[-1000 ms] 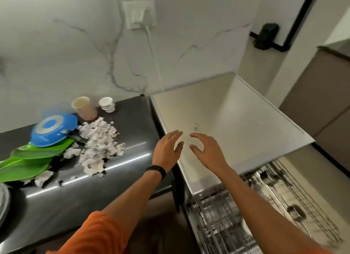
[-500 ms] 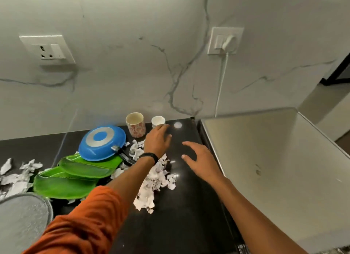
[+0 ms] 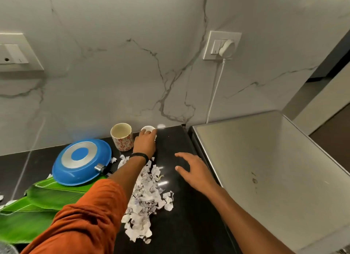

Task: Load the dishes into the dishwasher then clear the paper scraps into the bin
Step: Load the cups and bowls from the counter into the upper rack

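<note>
My left hand [image 3: 144, 143] reaches to the back of the black counter [image 3: 181, 216] and its fingers wrap a small white cup [image 3: 148, 129] by the wall. Just left of it stands a cream mug with red flowers [image 3: 121, 137]. An upturned blue pan [image 3: 81, 161] rests on green leaf-shaped plates [image 3: 37, 202]. A pile of torn paper scraps [image 3: 146, 195] lies under my left forearm. My right hand [image 3: 195, 169] hovers over the counter with fingers spread, holding nothing. The dishwasher's steel top [image 3: 265, 168] fills the right side.
A marble wall backs the counter, with a socket and white plug cable [image 3: 223, 49] above the dishwasher and a switch plate [image 3: 15, 53] at the left. More scraps [image 3: 7, 202] lie at the far left edge. A grey round object [image 3: 7, 249] shows at the bottom left corner.
My view has swung left from the dishwasher to the counter. My left hand has reached forward to the small white cup and closed on it; my right hand trails beside it, still spread.
</note>
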